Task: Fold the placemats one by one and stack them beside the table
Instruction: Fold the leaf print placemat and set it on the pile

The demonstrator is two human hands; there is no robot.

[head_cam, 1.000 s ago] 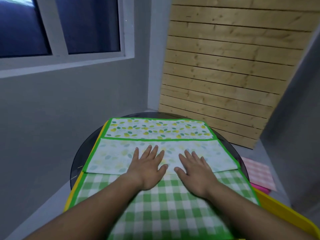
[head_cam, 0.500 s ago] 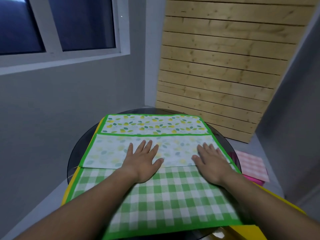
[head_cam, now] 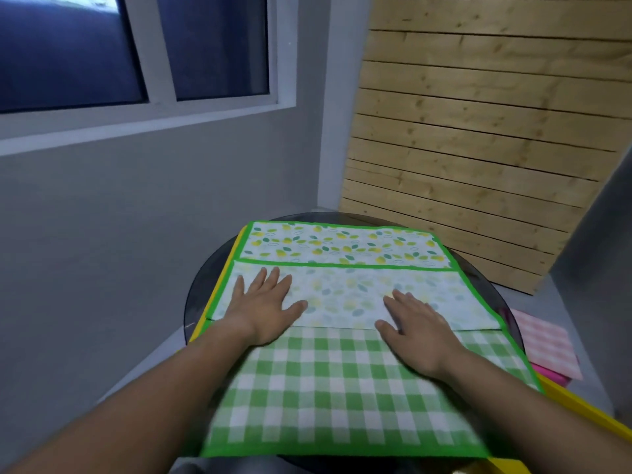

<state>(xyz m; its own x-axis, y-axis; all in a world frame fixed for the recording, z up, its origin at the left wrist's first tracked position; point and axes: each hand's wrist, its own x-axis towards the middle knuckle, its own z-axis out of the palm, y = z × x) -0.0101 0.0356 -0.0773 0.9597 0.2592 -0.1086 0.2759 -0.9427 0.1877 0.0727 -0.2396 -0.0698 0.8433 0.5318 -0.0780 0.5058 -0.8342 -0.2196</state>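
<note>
While half-folded, green gingham placemat (head_cam: 342, 388), leaf-print flap under left hand (head_cam: 265, 311) and right hand (head_cam: 415, 331), grips released.

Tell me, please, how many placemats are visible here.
3, maybe more: the green placemat on the table; a yellow placemat beneath it, only edges showing; a pink placemat beside the table, at right. A magenta edge under it may be another.

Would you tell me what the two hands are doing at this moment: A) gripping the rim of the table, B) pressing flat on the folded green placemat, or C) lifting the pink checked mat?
B: the left hand and the right hand both lie flat with straight fingers on the green placemat, across the edge of its folded flap.
</note>
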